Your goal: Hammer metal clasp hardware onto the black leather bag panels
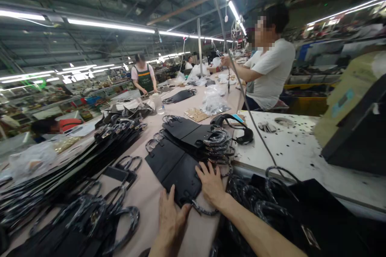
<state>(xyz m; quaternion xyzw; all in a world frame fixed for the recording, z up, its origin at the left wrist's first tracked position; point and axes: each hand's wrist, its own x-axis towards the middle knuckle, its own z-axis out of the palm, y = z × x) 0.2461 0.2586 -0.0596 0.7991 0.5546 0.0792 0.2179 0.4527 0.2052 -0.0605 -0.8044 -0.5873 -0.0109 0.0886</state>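
A flat black handbag panel (173, 162) with plastic-wrapped handles lies on the table in front of me. My right hand (211, 182) rests on its right edge, fingers spread. At the panel's near edge is my left hand (172, 213), its fingers apart and touching or very close to it; nothing is gripped. One wrapped handle (205, 209) pokes out between the two hands. Just beyond, a stack of similar black panels (188, 131) lies with its bundled handles (218, 140) toward the right.
Piled black panels (117, 144) run along the left, with more handled pieces (75, 225) at near left and black bags (310, 209) at lower right. A headset-like black strap (241, 128) lies by a white worktop (289, 144). Co-workers stand at right (268, 68) and far left (144, 76).
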